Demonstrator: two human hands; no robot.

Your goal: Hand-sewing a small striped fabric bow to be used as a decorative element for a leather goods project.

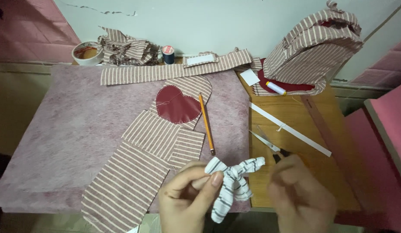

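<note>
The left hand point(187, 194) pinches a white striped bow point(232, 183) between thumb and forefinger, fingers narrow on its knot, probably so the loops hang free for shaping. The right hand point(301, 196) is blurred just right of it; I cannot tell whether it grips anything. The bow's long axis tilts, one tail pointing up-right past the fingertips, the other drooping. Scissors point(267, 144) and a pencil point(207, 125) lie beyond the fingers.
</note>
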